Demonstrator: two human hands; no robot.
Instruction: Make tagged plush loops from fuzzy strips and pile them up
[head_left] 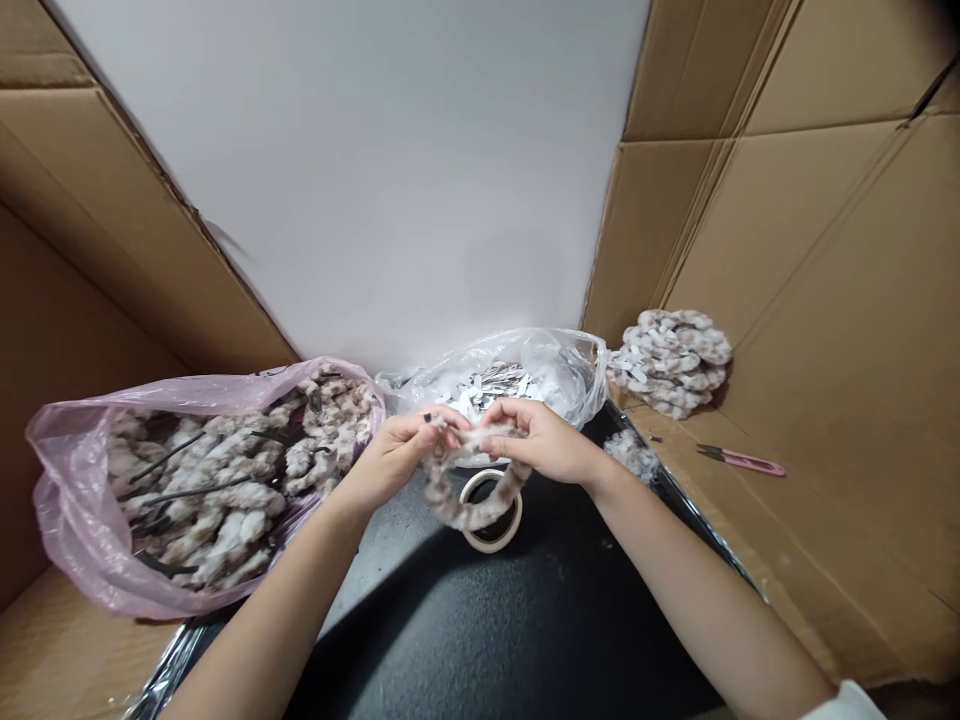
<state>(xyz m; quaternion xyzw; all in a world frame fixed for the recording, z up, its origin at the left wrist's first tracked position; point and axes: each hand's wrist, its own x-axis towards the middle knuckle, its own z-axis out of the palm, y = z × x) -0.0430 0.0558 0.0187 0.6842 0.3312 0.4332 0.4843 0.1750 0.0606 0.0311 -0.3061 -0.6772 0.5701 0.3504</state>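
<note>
Between my two hands is a fluffy grey-white ring [466, 514], like a furry hair band, hanging in a loop above the black table. My left hand [409, 445] pinches its upper left part, where a small dark bit sticks up by the thumb. Closed on the upper right part is my right hand [536, 438], thumb and fingers together. Behind and below the loop, a roll of cream tape [493, 545] lies on the black surface [540, 620], partly hidden by the fur.
A pink plastic bag [71, 480] of fluffy pieces and dark strips lies at left. Beyond my hands, a clear bag [577, 365] holds small white labels. At right are a bundle of furry rings [679, 360], loose fluff [630, 453] and pink thread snips [742, 461]. Cardboard walls surround the table.
</note>
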